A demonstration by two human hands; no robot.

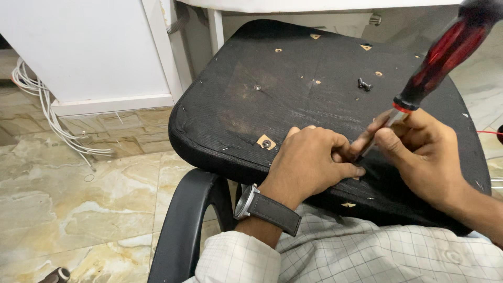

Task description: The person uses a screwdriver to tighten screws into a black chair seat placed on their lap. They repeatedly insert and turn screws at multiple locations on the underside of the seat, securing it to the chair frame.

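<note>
Our right hand (424,152) pinching the screwdriver (443,57) shaft, handle pointing to upper right of frame, tip down-left, our left hand (309,162) curled, fingertips steadying the tip on the seat cushion (272,89)

No packages, labels, signs or screens apparently in view.

Screwdriver (445,52): handle top cut off by the upper right corner; tip hidden between my left hand (314,162) and my right hand (424,157). Seat cushion (293,89): near edge hidden under my sleeves. Black armrest (183,225): lower end out of frame.
</note>
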